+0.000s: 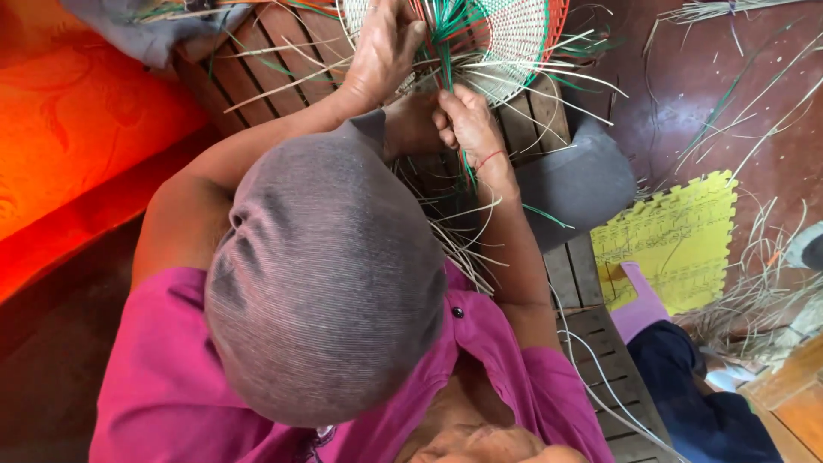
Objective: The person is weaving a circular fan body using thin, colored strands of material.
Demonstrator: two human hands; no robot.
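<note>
Woven basket sits at the far end of the slatted wooden worktop, its top rim cut off by the frame edge; red, green and pale strips, loose ends fanning toward the person. Left hand lies on the basket's near-left side, fingers curled over the weave, tips hidden in the strips. Right hand is just below the basket, fingers pinched shut on green strips. A grey-capped head blocks the person's lap and the worktop's near part. Right of the basket, reddish floor with scattered reed strips and a yellow foam mat. Left of it, orange cloth. Little free worktop around the basket.
</note>
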